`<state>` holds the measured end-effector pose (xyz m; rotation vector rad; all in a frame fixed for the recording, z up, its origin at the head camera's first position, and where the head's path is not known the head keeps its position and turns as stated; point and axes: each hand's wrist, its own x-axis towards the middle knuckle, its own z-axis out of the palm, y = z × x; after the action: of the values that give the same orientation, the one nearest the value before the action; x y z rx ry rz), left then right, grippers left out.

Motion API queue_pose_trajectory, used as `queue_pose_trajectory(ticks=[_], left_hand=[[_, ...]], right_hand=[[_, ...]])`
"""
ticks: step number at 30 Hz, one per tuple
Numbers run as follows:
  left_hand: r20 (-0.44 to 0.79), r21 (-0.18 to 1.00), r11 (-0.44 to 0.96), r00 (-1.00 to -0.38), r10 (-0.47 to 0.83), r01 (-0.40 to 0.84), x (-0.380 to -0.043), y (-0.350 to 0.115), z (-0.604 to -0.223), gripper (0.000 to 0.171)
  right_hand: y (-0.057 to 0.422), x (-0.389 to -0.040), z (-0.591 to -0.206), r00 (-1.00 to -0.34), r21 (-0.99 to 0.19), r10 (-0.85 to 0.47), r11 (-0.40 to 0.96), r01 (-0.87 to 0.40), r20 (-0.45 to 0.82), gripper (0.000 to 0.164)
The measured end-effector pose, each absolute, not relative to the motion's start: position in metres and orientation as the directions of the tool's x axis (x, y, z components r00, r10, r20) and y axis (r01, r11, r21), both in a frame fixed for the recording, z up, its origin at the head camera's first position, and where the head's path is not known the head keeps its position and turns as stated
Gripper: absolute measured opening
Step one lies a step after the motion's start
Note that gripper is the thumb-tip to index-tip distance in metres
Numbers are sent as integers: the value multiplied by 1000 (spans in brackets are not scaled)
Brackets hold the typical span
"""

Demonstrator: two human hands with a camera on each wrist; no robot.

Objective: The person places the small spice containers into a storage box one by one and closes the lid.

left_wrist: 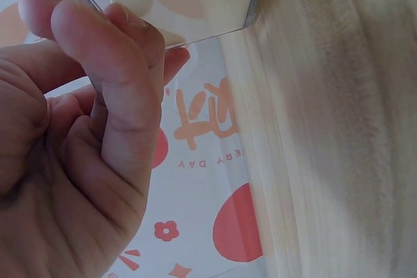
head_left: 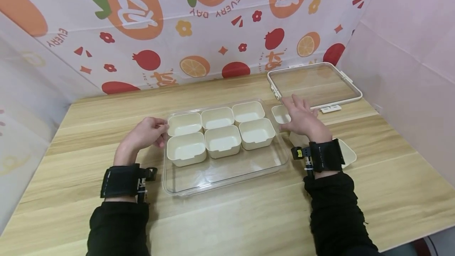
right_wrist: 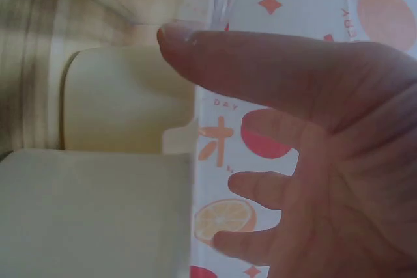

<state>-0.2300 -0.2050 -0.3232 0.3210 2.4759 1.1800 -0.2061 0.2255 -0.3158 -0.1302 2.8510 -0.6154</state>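
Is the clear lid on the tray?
No, the clear lid lies beyond the right hand, apart from the tray, whose six bins stand uncovered.

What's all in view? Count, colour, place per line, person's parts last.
Clear tray: 1, transparent, mid-table
Boxes in tray: 6, cream, two rows of three toward its far side
Loose boxes: at least 3, cream, right of the tray, partly hidden by the right arm
Lid: 1, clear with whitish frame and clips, far right of table
Table: 1, light wood, under everything above
Fruit-print sheet: 1, white with orange, red, yellow, green, behind the table
Wrist straps: 2, black, one per wrist
Sleeves: 2, black, on the forearms
Left hand: 1, bare, at the tray's left wall
Right hand: 1, bare, by the loose boxes
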Motion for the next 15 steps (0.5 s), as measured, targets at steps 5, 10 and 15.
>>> queue_pose_trajectory(ticks=[5, 10, 15], left_hand=[[-237, 784, 619, -901, 364, 44, -232, -205, -324, 34], [-238, 784, 619, -900, 365, 44, -233, -205, -324, 35], [-250, 783, 621, -896, 367, 37, -232, -205, -323, 35]], right_hand=[[227, -206, -320, -967, -431, -123, 902, -16, -222, 90], [229, -208, -324, -972, -412, -129, 911, -38, -195, 86], [231, -210, -329, -975, -413, -140, 909, -58, -171, 81]])
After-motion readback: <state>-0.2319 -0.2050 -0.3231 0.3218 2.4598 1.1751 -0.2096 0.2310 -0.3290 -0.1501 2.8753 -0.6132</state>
